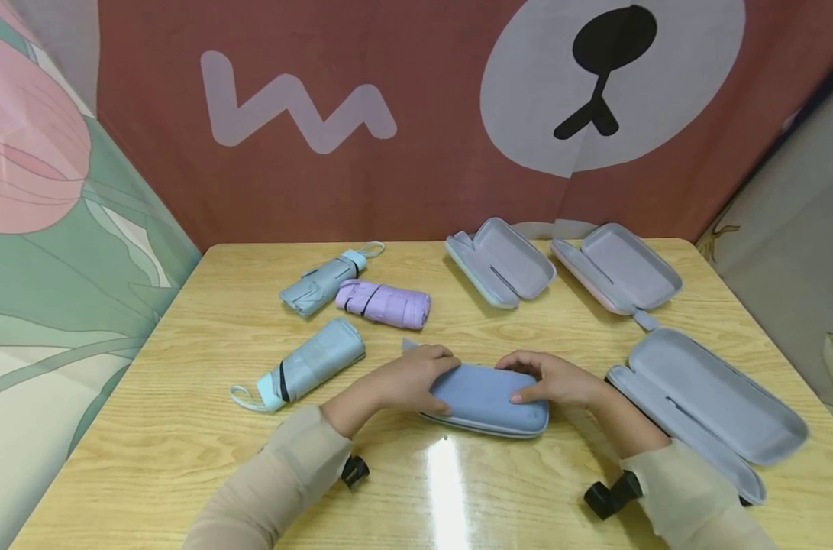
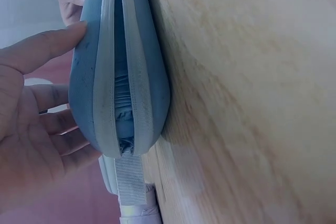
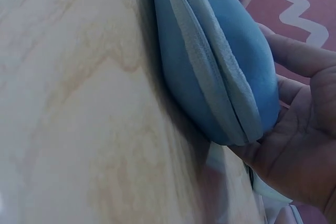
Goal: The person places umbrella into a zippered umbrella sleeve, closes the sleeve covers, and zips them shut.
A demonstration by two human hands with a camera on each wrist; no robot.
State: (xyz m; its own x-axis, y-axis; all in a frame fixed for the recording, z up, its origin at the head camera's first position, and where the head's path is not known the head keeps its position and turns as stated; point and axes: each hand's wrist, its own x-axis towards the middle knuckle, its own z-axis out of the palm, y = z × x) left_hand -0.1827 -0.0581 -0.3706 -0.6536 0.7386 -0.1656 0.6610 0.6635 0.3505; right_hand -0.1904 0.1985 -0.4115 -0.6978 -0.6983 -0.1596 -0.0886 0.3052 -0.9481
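Observation:
A blue zip case (image 1: 492, 391) lies on the table between both hands, lid lowered. Its zipper edges stand slightly apart in the left wrist view, and pleated blue fabric (image 2: 124, 106) shows through the gap. At the case's left end, my left hand (image 1: 412, 380) holds it, thumb on the lid and fingers along the far side. My right hand (image 1: 556, 380) grips the right end, thumb on top and fingers round the far edge. A grey ribbed tab (image 2: 130, 179) sticks out from the left end.
Left on the table lie a grey-blue umbrella (image 1: 323, 283), a purple umbrella (image 1: 383, 304) and a pale blue umbrella (image 1: 320, 363). To the right stand opened cases: one at back centre (image 1: 515, 263), one behind right (image 1: 632, 267), and a larger grey one (image 1: 718, 397) beside my right forearm.

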